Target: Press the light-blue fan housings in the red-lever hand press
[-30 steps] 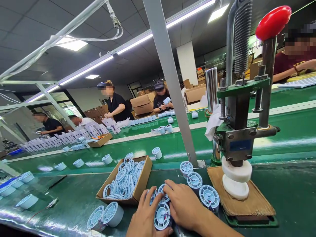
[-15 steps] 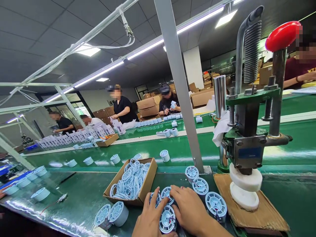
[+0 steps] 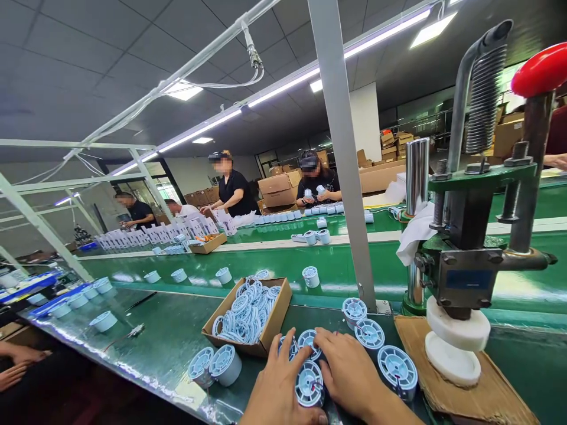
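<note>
My left hand [image 3: 281, 386] lies around the left side of a light blue round part [image 3: 309, 383] with a spoked top and small wires. My right hand [image 3: 349, 369] rests at its right, fingers curved over another blue part [image 3: 309, 342] just behind. A third blue part [image 3: 287, 348] shows partly under my left fingertips. All stand on the green bench. Right of my hands is a row of similar parts [image 3: 397, 367]. Two more [image 3: 225, 365] stand to the left, beside a cardboard box [image 3: 277, 321] full of pale blue rings [image 3: 248, 313].
A press [image 3: 465, 265] with a red knob [image 3: 540, 69] and white round dies stands at the right on cardboard [image 3: 478, 392]. A grey post [image 3: 343, 147] rises behind my hands. Beyond runs a green conveyor [image 3: 266, 254] with blue parts; several people work behind it.
The view has turned left, so the scene sits further right in the picture. Another person's hands now show at the lower left. My hands keep about the same hold on the parts.
</note>
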{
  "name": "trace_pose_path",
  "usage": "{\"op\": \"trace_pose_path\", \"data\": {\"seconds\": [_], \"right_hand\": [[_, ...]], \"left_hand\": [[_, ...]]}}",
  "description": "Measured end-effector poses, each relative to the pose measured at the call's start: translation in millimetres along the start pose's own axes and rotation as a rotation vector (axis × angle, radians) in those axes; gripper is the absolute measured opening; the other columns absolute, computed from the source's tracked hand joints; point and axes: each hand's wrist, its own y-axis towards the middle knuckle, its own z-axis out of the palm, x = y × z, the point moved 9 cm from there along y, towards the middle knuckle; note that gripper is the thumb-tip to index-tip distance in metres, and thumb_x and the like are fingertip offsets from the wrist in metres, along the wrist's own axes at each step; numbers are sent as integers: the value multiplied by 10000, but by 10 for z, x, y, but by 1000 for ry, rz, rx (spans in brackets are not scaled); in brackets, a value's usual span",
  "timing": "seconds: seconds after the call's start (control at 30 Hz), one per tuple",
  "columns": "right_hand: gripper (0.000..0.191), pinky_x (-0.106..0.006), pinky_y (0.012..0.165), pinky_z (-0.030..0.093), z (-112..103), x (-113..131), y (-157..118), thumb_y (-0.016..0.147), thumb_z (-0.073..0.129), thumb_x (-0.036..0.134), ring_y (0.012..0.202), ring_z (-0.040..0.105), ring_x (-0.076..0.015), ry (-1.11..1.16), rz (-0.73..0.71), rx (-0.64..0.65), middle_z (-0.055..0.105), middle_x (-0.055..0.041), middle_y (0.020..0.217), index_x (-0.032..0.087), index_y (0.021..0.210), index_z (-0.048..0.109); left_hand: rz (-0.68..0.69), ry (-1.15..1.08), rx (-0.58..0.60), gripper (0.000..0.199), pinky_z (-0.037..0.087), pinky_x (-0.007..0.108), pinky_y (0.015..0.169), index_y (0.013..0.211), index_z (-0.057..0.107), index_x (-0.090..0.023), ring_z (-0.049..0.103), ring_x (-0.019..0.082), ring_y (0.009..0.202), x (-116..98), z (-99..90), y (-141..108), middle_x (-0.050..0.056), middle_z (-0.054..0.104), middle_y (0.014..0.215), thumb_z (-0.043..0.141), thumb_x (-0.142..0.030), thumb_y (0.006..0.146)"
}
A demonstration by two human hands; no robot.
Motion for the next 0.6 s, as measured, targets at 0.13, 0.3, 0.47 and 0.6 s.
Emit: {"op": "trace_pose_path", "data": {"seconds": [0.13, 0.3, 0.47, 0.6], "right_hand": [[365, -456, 918, 477, -42, -12, 8, 864, 385, 97, 1043, 611, -281, -39, 51, -33, 626, -58, 1187, 221, 1104, 630], [424, -454, 939, 481, -88, -73, 11, 890, 395, 100, 1086, 591, -291, -78, 128, -87, 592, -91, 1224, 224, 1252, 577], [488, -452, 986, 479, -99, -111, -14, 916, 406, 143, 1148, 584, -283, -138, 162, -112, 486, -104, 1403, 258, 1384, 484], [558, -469, 1028, 454, -170, -111, -34, 931, 423, 204, 1234, 541, -309, -172, 172, -95, 377, -114, 1503, 291, 1479, 367]], "left_hand": [[-23, 23, -54, 830, 466, 545, 999, 1319, 524, -382, 214, 368, 1459, 44, 26, 23, 31, 335, 1562, 767, -387, 525], [-101, 48, -65, 781, 438, 501, 1041, 1350, 518, -330, 222, 365, 1456, 61, 5, 22, 38, 332, 1566, 672, -334, 583], [-221, 84, -117, 721, 473, 482, 999, 1396, 476, -276, 231, 375, 1446, 68, -62, 27, 74, 321, 1566, 606, -315, 688], [-235, 127, -149, 704, 487, 470, 982, 1404, 467, -271, 242, 379, 1438, 82, -47, 83, 87, 328, 1560, 614, -290, 715]]}}
